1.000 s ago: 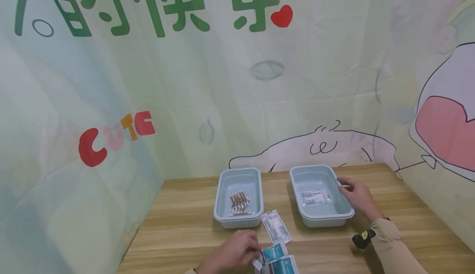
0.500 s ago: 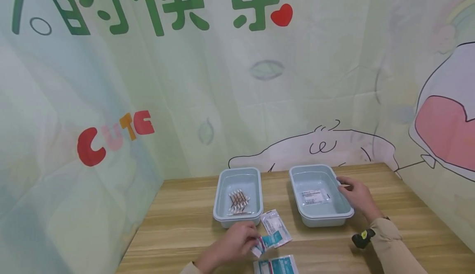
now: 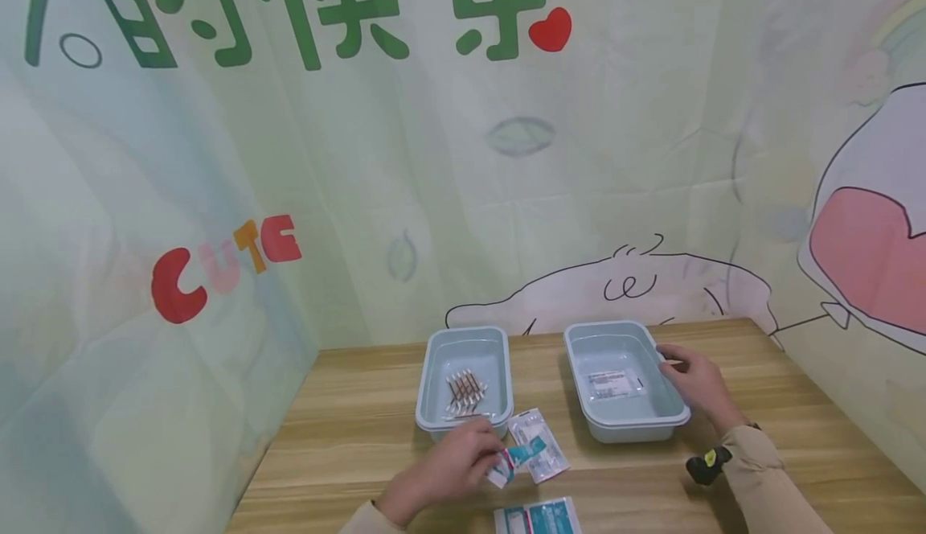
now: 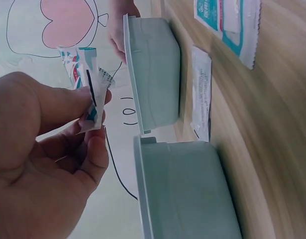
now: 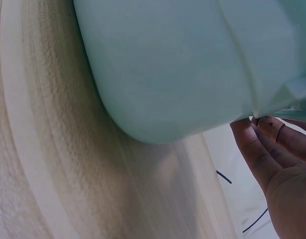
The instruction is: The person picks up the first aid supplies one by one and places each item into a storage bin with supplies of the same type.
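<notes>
My left hand [image 3: 452, 462] pinches a small teal-and-white sachet [image 3: 526, 450] between thumb and fingers. It hangs over the table just in front of the left blue plastic tub, overlapping a white printed sachet [image 3: 531, 428] in the head view. Seen from the left wrist, the held sachet [image 4: 93, 107] is bent, its edge toward the camera. My right hand [image 3: 700, 383] holds the right-hand rim of the other blue tub [image 3: 637, 421], fingertips at the rim [image 5: 247, 119]. Inside that tub lies one white printed sachet [image 3: 613, 384].
The left tub [image 3: 428, 381] contains several brown-stemmed cotton swabs [image 3: 466, 389] in a clear wrapper. Another teal-and-white sachet [image 3: 551, 516] lies at the near edge of the head view. A printed cloth wall [image 3: 405, 196] stands behind the wooden table [image 3: 347, 405].
My left hand has lifted a sachet off the one at the near edge and carried it forward, up toward the left tub. My right hand stays at the right tub's rim.
</notes>
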Tool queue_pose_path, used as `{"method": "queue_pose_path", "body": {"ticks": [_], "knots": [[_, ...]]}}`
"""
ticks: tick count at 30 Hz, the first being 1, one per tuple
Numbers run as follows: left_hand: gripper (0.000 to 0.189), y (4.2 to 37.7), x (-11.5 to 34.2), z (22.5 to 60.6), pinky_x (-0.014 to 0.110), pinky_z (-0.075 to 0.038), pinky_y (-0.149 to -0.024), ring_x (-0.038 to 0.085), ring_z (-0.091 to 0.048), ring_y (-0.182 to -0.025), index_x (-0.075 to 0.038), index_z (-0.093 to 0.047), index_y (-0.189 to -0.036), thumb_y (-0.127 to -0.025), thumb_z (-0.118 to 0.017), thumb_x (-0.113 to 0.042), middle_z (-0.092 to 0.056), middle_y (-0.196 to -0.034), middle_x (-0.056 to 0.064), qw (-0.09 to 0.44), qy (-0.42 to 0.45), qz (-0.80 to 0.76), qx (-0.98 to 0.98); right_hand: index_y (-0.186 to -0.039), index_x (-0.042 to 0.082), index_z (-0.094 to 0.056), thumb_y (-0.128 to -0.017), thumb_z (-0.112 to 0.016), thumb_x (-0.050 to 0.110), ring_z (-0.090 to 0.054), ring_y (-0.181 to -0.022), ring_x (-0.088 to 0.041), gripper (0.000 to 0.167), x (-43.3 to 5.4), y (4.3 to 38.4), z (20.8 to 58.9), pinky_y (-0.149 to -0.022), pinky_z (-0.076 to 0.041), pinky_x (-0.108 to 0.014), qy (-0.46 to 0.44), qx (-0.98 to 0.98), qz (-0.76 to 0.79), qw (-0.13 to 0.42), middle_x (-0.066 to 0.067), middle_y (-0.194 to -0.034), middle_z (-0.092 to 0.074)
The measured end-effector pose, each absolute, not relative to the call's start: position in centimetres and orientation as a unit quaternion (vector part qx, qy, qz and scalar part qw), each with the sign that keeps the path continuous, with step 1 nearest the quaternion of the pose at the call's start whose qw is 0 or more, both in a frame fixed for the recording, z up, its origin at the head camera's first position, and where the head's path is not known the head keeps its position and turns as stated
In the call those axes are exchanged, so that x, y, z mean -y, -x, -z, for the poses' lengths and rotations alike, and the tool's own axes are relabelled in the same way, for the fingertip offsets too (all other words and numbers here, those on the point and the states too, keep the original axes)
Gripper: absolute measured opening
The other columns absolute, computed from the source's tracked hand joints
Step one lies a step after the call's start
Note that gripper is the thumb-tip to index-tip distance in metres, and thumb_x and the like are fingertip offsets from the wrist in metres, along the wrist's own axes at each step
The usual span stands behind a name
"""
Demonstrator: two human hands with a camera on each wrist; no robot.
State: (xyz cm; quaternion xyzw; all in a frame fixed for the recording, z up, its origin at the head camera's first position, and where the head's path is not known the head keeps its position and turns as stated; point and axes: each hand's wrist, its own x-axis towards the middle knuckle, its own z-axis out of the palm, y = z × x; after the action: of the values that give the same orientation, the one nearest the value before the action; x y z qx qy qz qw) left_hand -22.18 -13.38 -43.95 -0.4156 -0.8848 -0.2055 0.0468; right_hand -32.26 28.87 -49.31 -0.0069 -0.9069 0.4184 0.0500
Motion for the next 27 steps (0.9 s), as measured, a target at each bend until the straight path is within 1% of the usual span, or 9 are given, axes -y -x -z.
{"method": "queue_pose_path", "body": {"ticks": [5, 9, 16, 27], "knots": [[0.009, 22.6, 13.3, 43.6, 0.009, -0.047, -0.069, -0.002, -0.049, -0.077, -0.01, -0.074, -0.095, -0.091, -0.065, -0.012, -0.058, -0.084, -0.009, 0.061, 0.424, 0.206, 0.88, -0.142, 0.001, -0.045, -0.101, -0.049, 0.024, -0.053, -0.12, -0.046, 0.047, -28.8, 32.2, 49.2, -0.095, -0.054, -0.057, 0.01, 0.908, -0.417, 0.046, -0.029, -0.139, -0.048], [0.009, 22.7, 13.0, 43.5, 0.009, -0.048, -0.069, -0.001, -0.05, -0.077, -0.009, -0.073, -0.095, -0.091, -0.066, -0.011, -0.059, -0.084, -0.007, 0.078, 0.429, 0.212, 0.874, -0.143, 0.002, -0.045, -0.101, -0.049, 0.024, -0.052, -0.121, -0.046, 0.047, -28.8, 32.2, 49.3, -0.095, -0.053, -0.057, 0.013, 0.908, -0.417, 0.044, -0.028, -0.139, -0.047], [0.01, 22.8, 12.6, 43.1, 0.012, -0.05, -0.071, 0.0, -0.053, -0.079, -0.009, -0.074, -0.097, -0.092, -0.066, -0.012, -0.061, -0.087, -0.006, 0.071, 0.418, 0.226, 0.877, -0.143, 0.002, -0.045, -0.101, -0.049, 0.024, -0.052, -0.121, -0.047, 0.047, -28.9, 32.2, 49.3, -0.096, -0.053, -0.058, 0.011, 0.907, -0.418, 0.044, -0.028, -0.14, -0.047], [0.012, 23.4, 11.9, 43.1, 0.007, -0.045, -0.066, -0.002, -0.049, -0.076, -0.012, -0.075, -0.098, -0.093, -0.066, -0.018, -0.06, -0.085, -0.008, 0.067, 0.403, 0.221, 0.885, -0.143, 0.002, -0.044, -0.101, -0.049, 0.024, -0.051, -0.122, -0.047, 0.048, -29.0, 32.3, 49.2, -0.096, -0.053, -0.057, 0.009, 0.907, -0.419, 0.04, -0.028, -0.14, -0.047]]}}
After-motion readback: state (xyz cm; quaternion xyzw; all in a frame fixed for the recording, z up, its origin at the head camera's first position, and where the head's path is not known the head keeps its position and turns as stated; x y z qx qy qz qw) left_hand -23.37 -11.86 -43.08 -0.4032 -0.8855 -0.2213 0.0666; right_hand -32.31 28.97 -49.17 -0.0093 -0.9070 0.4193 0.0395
